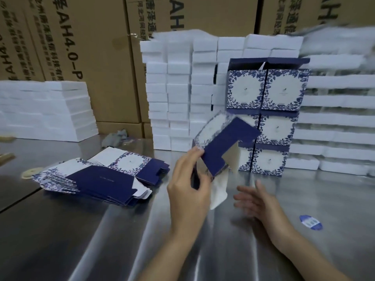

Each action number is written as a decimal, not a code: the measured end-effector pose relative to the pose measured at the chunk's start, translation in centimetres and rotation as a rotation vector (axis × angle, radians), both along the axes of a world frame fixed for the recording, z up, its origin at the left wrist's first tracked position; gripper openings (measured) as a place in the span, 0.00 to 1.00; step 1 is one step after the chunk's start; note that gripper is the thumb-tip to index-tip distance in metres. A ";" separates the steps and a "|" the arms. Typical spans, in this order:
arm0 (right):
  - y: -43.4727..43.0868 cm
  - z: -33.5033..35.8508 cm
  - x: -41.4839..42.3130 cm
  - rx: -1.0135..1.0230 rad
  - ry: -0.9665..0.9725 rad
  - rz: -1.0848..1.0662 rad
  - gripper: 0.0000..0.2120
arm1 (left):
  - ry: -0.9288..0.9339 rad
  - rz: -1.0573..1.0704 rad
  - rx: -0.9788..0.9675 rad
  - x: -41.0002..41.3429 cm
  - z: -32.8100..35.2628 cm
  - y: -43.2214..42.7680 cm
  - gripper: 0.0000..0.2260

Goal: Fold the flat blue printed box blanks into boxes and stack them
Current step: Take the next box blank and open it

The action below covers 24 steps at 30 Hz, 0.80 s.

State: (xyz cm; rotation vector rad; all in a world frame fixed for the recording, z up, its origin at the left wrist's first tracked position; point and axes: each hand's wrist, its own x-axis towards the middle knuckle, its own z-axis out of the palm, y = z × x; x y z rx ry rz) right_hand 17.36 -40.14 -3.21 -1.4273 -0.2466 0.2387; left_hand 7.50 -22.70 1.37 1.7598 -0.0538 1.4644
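Observation:
My left hand grips a partly opened blue printed box blank, held tilted above the steel table with its dark blue flap facing me. My right hand hovers open and blurred just right of it, holding nothing. A fanned pile of flat blue blanks lies on the table to the left. Folded boxes with blue floral print stand stacked in two columns behind the held blank, the top ones with flaps open.
White foam blocks are piled high behind, to the right and at far left. Brown cartons form the back wall. A round blue sticker lies on the steel table at right.

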 end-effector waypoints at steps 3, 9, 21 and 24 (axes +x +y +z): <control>-0.8 0.4 0.4 0.110 0.086 0.081 0.36 | 0.089 -0.083 0.023 0.3 -2.3 0.1 0.24; -3.0 0.8 0.4 0.297 0.148 0.176 0.41 | 0.349 -0.192 0.145 0.4 -4.0 -0.5 0.22; -1.7 2.7 -3.6 0.046 -0.068 0.220 0.35 | 0.756 -0.186 -0.173 1.1 -4.2 1.5 0.27; -0.6 2.8 -4.5 -0.245 -0.390 0.147 0.41 | 0.694 -0.211 -0.239 1.1 -4.1 1.9 0.22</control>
